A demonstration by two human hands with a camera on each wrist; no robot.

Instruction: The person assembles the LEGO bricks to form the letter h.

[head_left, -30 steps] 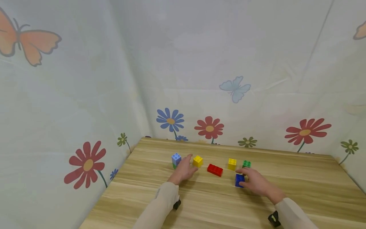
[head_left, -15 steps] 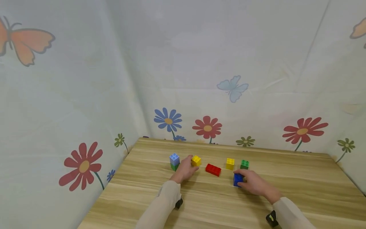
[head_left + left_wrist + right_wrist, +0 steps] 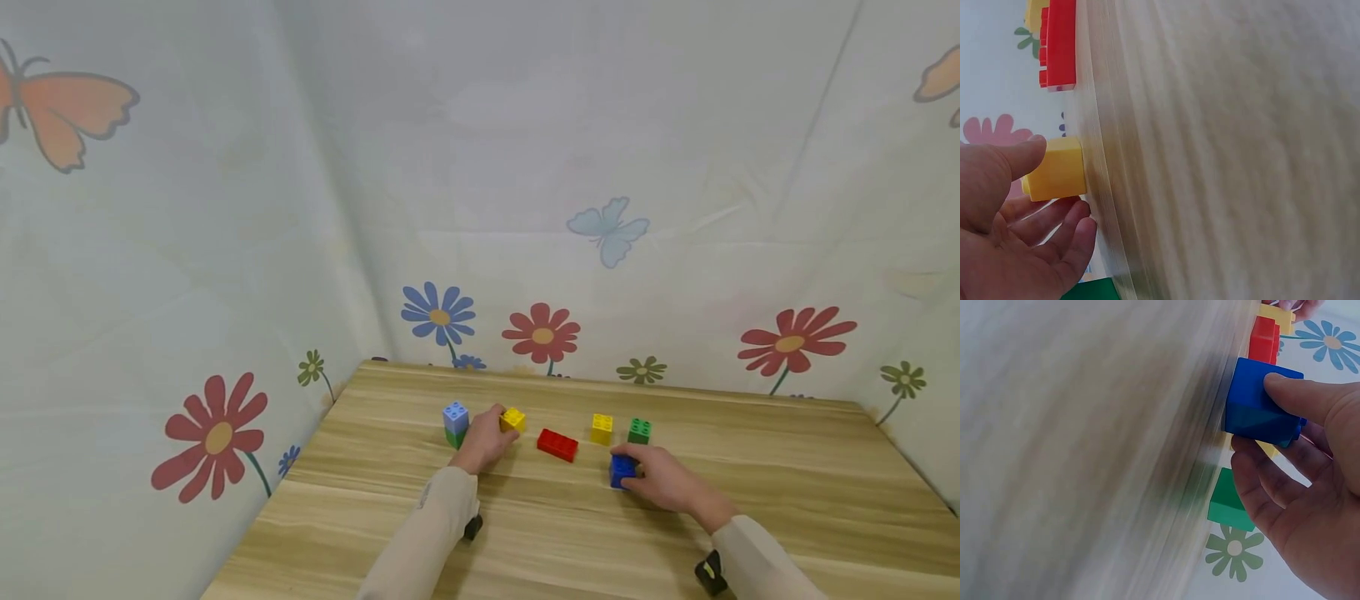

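My left hand [image 3: 482, 440] is at a yellow building block [image 3: 513, 419]. In the left wrist view its thumb lies against one side of that block [image 3: 1058, 170], with the fingers curled round the opposite side. My right hand [image 3: 660, 477] pinches a blue building block [image 3: 622, 472] on the table. The right wrist view shows the thumb pressed on the blue block [image 3: 1260, 403] and the fingers curled behind it. Left of my left hand stands a light blue block [image 3: 455, 415] stacked on a green one [image 3: 454, 437]. Between the hands lies a longer red block [image 3: 557, 445].
A second yellow block [image 3: 602, 428] and a green block [image 3: 640, 431] stand beyond my right hand on the wooden table [image 3: 555, 533]. Behind the table hangs a pale cloth [image 3: 480, 167] printed with flowers and butterflies.
My left hand has moved right, away from the light blue and green stack, and its fingers have closed round the yellow block. My right hand has closed on the blue block. The view has shifted slightly.
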